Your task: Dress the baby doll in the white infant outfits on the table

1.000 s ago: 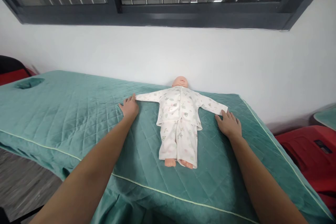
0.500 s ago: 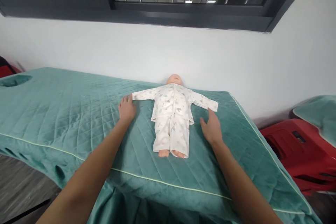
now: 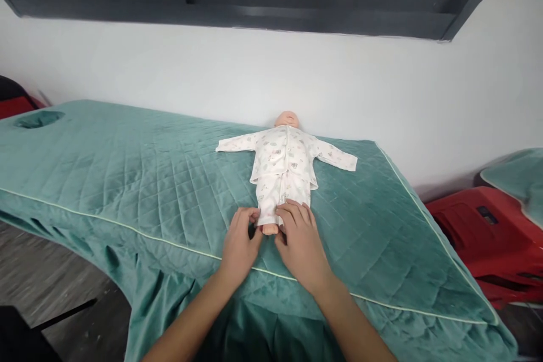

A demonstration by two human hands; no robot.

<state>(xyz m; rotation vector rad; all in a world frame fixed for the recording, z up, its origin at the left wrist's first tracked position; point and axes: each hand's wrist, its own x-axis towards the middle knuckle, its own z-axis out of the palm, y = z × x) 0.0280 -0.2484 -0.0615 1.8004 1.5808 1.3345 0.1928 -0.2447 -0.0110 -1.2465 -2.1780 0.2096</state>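
A baby doll lies on its back, arms spread, its head toward the wall. It wears a white patterned shirt buttoned down the front and matching trousers. My left hand pinches the outer edge of the left trouser cuff between thumb and fingers. Across the other trouser leg lies my right hand, its fingers curled at the inner side of the same cuff. One bare foot shows between my hands; the other is hidden under my right hand.
The doll rests on a bed with a green quilted cover, which has a face hole at the left end. Behind it are a white wall and a dark window frame. Red plastic stools stand at the right.
Both hands have left the shirt sleeves and come down and inward to the trouser cuffs. The view has shifted slightly. The doll's pose looks the same.
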